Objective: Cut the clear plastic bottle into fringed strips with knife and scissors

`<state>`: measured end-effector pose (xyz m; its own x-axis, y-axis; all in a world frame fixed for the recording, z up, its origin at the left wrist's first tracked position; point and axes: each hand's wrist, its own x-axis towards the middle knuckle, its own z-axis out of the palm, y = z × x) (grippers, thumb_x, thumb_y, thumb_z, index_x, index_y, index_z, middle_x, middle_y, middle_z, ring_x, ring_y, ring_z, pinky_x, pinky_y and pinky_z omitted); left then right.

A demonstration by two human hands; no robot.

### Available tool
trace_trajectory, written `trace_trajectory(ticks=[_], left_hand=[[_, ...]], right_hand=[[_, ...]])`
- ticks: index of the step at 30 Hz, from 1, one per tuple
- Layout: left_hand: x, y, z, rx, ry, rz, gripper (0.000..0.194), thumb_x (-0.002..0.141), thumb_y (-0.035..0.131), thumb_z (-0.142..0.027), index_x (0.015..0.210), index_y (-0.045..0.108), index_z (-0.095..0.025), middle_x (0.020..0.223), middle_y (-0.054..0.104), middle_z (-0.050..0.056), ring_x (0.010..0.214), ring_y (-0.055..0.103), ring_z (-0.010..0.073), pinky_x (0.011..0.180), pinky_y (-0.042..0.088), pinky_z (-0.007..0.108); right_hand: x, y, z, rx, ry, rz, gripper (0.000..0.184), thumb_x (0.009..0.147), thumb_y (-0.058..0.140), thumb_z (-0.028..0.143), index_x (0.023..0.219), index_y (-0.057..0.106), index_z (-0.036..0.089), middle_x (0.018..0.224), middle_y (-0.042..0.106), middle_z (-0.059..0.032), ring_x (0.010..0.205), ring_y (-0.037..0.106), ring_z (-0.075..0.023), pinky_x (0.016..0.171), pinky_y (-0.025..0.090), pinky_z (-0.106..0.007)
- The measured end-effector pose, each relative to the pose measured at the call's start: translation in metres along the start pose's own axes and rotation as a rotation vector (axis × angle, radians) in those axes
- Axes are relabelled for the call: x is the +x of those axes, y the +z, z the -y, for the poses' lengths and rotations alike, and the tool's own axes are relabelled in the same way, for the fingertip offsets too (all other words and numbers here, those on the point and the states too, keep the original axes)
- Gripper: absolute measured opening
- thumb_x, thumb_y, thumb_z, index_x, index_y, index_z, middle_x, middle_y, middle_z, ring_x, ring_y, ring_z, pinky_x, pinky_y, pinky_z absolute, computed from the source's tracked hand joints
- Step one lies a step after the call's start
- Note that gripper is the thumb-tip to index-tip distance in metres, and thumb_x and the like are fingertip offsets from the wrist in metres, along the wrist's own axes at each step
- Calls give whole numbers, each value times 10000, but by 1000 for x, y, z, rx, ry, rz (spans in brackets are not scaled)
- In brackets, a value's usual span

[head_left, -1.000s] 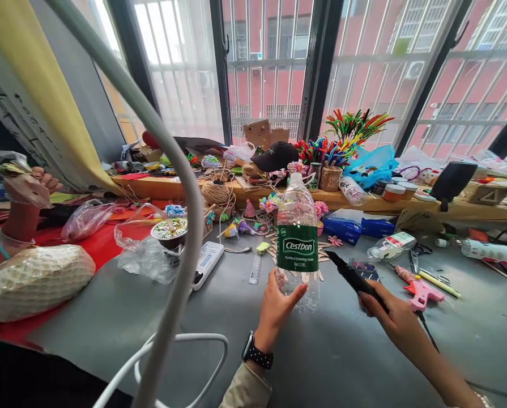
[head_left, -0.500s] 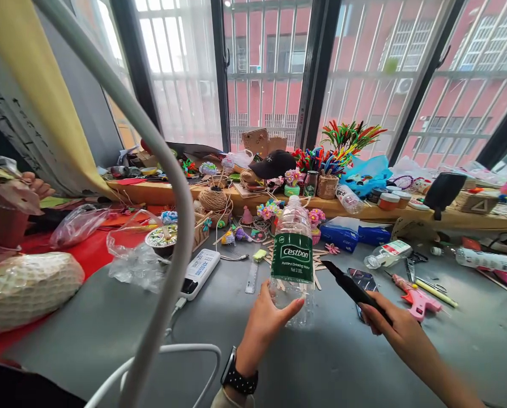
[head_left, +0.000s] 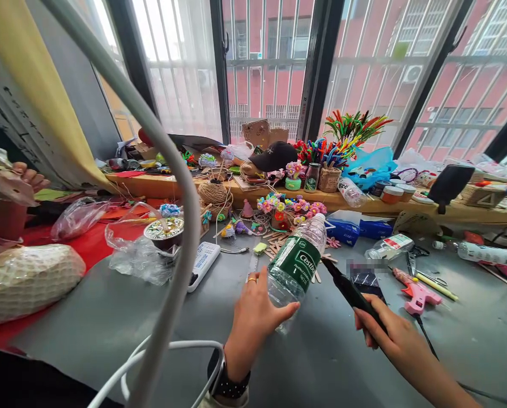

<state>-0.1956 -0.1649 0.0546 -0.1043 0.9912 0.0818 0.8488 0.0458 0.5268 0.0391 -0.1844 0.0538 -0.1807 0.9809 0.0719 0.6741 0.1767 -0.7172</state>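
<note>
The left hand (head_left: 255, 314) curls broadly round a tilted bottle (head_left: 298, 258) and the right hand (head_left: 391, 327) clasps a knife (head_left: 347, 288), which could nick the left if the bottle slips.

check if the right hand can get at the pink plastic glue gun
Probably yes: nothing visible blocks the glue gun close by, though the right hand grips a slim black cutter.

Here's the clear plastic bottle (head_left: 295, 266), green label wrapped round its middle, body tipped over, neck leaning up and to the right! And just right of it, the slim black tool (head_left: 353, 297), slanting up-left, tip beside the label; contact is impossible to call.
</note>
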Motion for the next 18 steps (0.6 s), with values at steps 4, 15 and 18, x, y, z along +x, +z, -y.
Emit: trace_trajectory(ticks=[4,15,18], left_hand=[[5,-1,9,18,49,-72,806,574,646,-476,1234,373,-104,1156,511,175,1105,451,334,907,365,435],[-9,35,42,-381,165,-393,565,700,590,-428,1182,368,-234,1152,405,94,1114,419,264,916,376,470],[-12,41,48,-370,223,-360,687,674,618,-411,1238,268,-233,1224,346,111,1172,359,280,931,359,482]], right_hand=[[3,7,-3,20,-11,99,320,831,298,489,722,450,229,493,506,43,458,526,-124,498,414,-230],[3,42,-6,439,79,191,346,815,351,530,840,451,200,701,597,-14,548,606,-135,540,481,-258],[2,49,-7,468,52,198,343,834,317,523,750,422,207,545,483,58,398,510,-90,430,423,-219]])
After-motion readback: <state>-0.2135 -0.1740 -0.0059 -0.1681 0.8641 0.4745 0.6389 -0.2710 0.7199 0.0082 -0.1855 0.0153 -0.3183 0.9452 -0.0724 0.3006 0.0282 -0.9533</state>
